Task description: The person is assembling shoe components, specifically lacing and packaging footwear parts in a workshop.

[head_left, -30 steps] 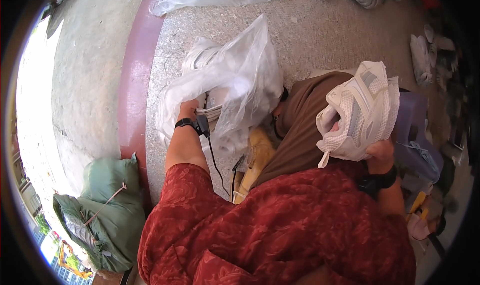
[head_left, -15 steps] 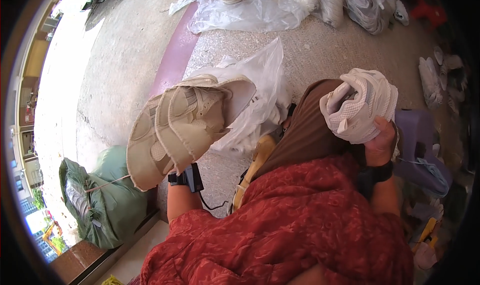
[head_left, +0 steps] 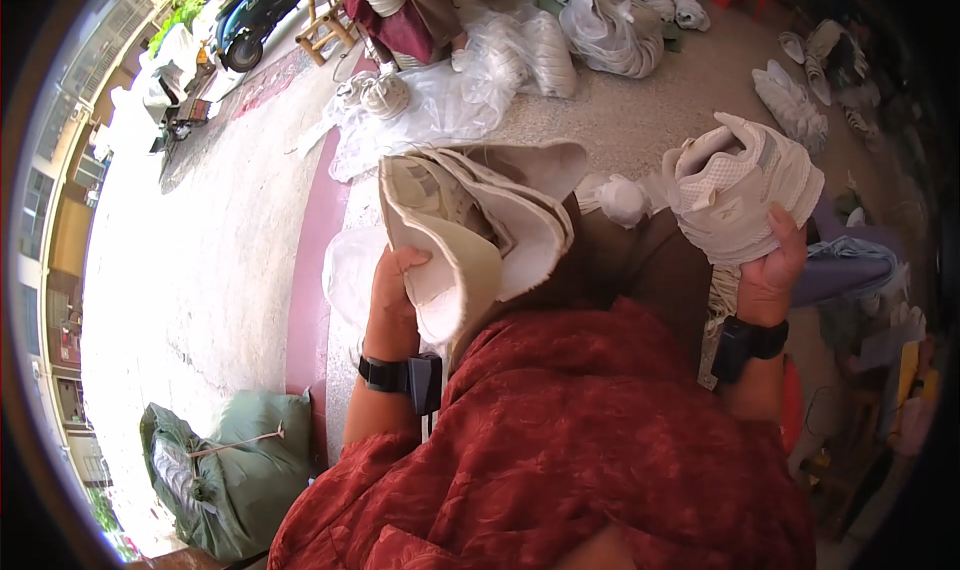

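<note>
My left hand point(head_left: 393, 288) grips a beige shoe upper point(head_left: 470, 230), held up in front of my chest with its open underside turned toward me. In my right hand point(head_left: 770, 270) is a white shoe upper point(head_left: 740, 195), raised at the right with its mesh side showing. Both wrists wear black bands. My red patterned sleeves and brown lap fill the lower middle. A clear plastic bag point(head_left: 350, 270) lies on the floor behind the beige upper, mostly hidden by it.
A green sack point(head_left: 235, 470) lies at the lower left by a pink floor stripe point(head_left: 320, 250). Clear plastic sheeting with white shoe uppers point(head_left: 440, 100) is spread ahead. Another person point(head_left: 400, 10) sits at the top. Piles of white uppers point(head_left: 615, 30) and loose soles point(head_left: 795, 95) lie at the back right.
My left hand has drawn the beige upper out of the plastic bag and lifted it toward the middle. The right hand still holds the white upper. The view has tilted up.
</note>
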A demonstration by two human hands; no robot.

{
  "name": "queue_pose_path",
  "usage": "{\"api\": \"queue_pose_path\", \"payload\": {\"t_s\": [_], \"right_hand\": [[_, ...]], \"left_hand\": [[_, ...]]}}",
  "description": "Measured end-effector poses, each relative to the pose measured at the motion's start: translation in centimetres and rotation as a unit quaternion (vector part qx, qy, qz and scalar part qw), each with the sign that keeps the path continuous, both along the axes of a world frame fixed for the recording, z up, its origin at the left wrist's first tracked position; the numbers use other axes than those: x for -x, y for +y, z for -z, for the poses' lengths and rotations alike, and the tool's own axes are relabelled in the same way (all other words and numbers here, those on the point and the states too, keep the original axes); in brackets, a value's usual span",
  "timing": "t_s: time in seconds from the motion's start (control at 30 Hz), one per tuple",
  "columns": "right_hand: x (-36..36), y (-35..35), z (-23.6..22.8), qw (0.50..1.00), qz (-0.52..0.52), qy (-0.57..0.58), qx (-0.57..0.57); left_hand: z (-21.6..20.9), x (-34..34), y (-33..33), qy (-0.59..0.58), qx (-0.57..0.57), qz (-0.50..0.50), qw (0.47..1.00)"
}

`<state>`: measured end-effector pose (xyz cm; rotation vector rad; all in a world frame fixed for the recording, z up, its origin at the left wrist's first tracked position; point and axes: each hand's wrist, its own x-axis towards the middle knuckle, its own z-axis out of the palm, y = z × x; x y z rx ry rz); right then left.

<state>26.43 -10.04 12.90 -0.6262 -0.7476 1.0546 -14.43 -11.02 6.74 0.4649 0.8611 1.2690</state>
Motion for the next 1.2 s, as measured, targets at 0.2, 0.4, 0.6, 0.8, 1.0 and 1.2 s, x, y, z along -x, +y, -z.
{"api": "queue_pose_path", "payload": {"t_s": [0.2, 0.4, 0.6, 0.8, 1.0, 1.2], "right_hand": [[-0.8, -1.6, 0.8, 0.999, 0.040, -0.026, 0.022], [-0.6, -1.3, 3.3, 0.998, -0.025, 0.023, 0.054], [-1.2, -1.4, 4.4, 0.997, -0.049, 0.034, 0.054], [-1.0, -1.7, 5.2, 0.995, -0.064, 0.036, 0.072], [0.2, -1.6, 5.7, 0.992, -0.092, 0.004, 0.090], [0.1, -1.3, 6.8, 0.991, -0.072, 0.047, 0.104]], "left_hand": [[1.1, -5.0, -0.9, 0.040, 0.034, 0.113, 0.992], [1.2, -5.7, -1.5, 0.105, -0.002, 0.141, 0.984], [0.4, -6.4, -1.5, 0.101, -0.058, 0.181, 0.977], [1.8, -4.4, 0.0, 0.085, -0.125, 0.190, 0.970], [2.9, -5.2, 6.5, 0.131, -0.069, 0.299, 0.943], [3.4, -6.1, 9.0, 0.192, -0.086, 0.397, 0.893]]}}
